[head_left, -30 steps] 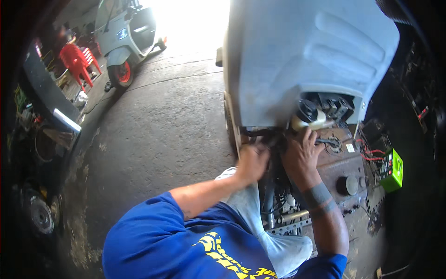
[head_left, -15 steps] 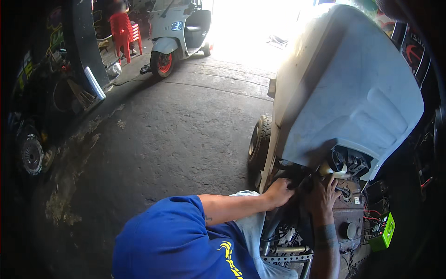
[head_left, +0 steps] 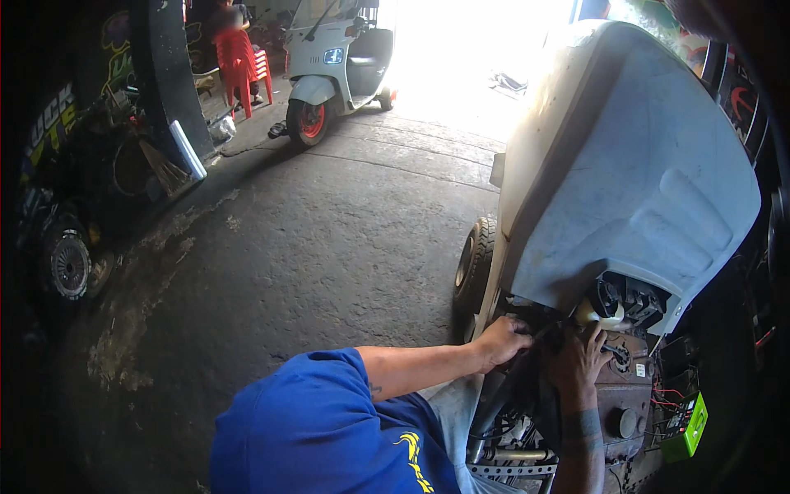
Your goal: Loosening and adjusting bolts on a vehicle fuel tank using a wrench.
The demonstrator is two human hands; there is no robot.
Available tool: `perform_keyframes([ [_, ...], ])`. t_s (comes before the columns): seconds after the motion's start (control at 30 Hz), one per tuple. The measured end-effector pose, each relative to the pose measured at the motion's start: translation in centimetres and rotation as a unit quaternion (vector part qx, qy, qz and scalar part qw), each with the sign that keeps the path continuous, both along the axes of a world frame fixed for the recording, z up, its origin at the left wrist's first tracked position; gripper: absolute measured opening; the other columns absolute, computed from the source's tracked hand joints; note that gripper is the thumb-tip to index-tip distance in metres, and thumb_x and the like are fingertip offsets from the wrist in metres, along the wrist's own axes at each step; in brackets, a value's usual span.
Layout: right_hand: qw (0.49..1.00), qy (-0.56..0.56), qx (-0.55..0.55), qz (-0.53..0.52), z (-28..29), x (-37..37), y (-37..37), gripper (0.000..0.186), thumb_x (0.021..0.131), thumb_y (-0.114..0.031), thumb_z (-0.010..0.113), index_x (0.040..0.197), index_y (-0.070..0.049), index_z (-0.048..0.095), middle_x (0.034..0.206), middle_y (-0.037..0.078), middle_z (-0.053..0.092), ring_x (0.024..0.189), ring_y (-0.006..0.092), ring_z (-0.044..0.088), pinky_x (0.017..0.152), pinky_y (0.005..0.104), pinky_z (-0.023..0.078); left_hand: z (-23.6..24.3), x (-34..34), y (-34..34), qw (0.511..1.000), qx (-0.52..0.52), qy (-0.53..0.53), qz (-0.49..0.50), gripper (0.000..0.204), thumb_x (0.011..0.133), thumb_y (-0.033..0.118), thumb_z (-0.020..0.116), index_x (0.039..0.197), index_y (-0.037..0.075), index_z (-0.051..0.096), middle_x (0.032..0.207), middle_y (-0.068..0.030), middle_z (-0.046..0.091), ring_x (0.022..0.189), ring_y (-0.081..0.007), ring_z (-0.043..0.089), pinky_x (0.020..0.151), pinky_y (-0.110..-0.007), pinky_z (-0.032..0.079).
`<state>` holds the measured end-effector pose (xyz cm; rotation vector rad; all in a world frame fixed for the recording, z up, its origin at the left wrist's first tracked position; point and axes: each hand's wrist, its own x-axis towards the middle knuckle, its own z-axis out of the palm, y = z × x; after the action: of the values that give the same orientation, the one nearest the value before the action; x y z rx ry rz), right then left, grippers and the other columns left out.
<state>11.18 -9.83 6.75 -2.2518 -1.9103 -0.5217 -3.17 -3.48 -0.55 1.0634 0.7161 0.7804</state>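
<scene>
My left hand is closed, fingertips in the dark gap below the pale body panel of a small vehicle; what they hold is hidden. Beside it, my right hand has its fingers apart at the base of a cream reservoir with a black top, near a hose fitting on a rusty tank. Below my hands the frame shows tubes, cables and a perforated metal bar.
A green battery charger with red leads sits right of the tank. A tyre stands left of the body. Across the concrete floor are a white three-wheeler, stacked red chairs, a person, a pillar and clutch parts.
The view has tilted up and shifted, so the vehicle and my hands sit lower and further right. My left hand, blurred earlier, is now clearer and curled; my right hand stays by the reservoir.
</scene>
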Motion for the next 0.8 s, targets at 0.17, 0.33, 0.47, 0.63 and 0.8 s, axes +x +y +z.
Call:
perform_keyframes([
  [0.17,1.0,0.007,0.011,0.0,-0.1,0.0,-0.1,0.049,0.076,-0.041,0.069,0.12,-0.021,0.061,0.123,0.019,0.041,0.116,0.0387,0.041,0.087,0.0631,0.037,0.5,-1.0,2.2,0.997,-0.007,0.01,0.081,0.009,0.085,0.009,0.067,0.089,0.001,0.068,0.068,-0.0009,0.059,0.054,-0.0075,0.049,0.048,-0.024,0.038],
  [0.33,0.999,-0.021,0.036,0.001,-0.5,0.2,-0.1,0.043,0.079,-0.041,0.066,0.118,-0.021,0.063,0.12,0.019,0.043,0.115,0.0374,0.042,0.086,0.062,0.038,0.5,-1.4,2.8,0.985,0.032,-0.021,0.17,0.017,0.085,0.013,0.073,0.094,0.004,0.062,0.068,0.0015,0.058,0.054,-0.0055,0.05,0.044,-0.021,0.037],
  [0.47,1.0,0.001,0.022,-0.007,-0.2,-0.1,0.0,0.041,0.081,-0.04,0.064,0.117,-0.021,0.063,0.12,0.018,0.044,0.115,0.0367,0.043,0.086,0.061,0.038,-0.9,-0.7,1.6,0.964,0.006,-0.134,0.228,0.016,0.084,0.014,0.074,0.09,0.008,0.061,0.074,0.0002,0.06,0.055,-0.0064,0.053,0.043,-0.02,0.039],
  [0.63,1.0,0.011,0.025,0.001,-0.4,-0.4,-0.1,0.039,0.082,-0.039,0.063,0.116,-0.02,0.063,0.12,0.019,0.044,0.116,0.0373,0.042,0.087,0.061,0.037,-0.7,-0.9,1.3,0.945,0.016,-0.2,0.259,0.019,0.083,0.012,0.075,0.086,0.009,0.057,0.075,-0.0015,0.062,0.06,-0.0081,0.057,0.047,-0.021,0.043],
  [0.8,0.999,-0.019,0.044,-0.005,-1.4,0.2,-0.2,0.038,0.083,-0.036,0.061,0.118,-0.022,0.062,0.119,0.018,0.045,0.113,0.037,0.043,0.085,0.0589,0.037,-1.9,-1.1,1.6,0.951,0.015,-0.217,0.218,0.016,0.086,0.004,0.068,0.099,0.005,0.058,0.087,-0.0065,0.067,0.073,-0.0143,0.067,0.057,-0.022,0.053],
])
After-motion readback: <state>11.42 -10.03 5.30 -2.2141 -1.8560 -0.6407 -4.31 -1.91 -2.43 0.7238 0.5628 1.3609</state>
